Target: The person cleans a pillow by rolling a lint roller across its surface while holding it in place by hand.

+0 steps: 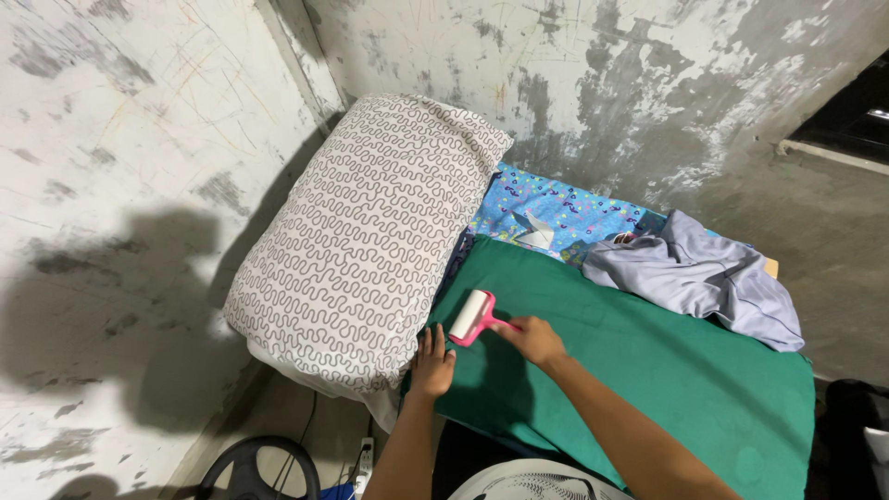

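My right hand (532, 339) grips the pink handle of a lint roller (472, 318), whose white roll rests on the green sheet (648, 361) near its left edge. My left hand (431, 363) lies flat, fingers apart, on the sheet's near left corner, just beside the roller. A large pillow (366, 236) with a grey wavy pattern lies directly left of both hands.
A crumpled grey garment (699, 273) lies at the sheet's far right. A blue patterned cloth (556, 215) shows behind the pillow. Stained concrete walls close in on the left and back. A fan's white grille (532, 481) and a dark round object (259, 468) sit at the bottom.
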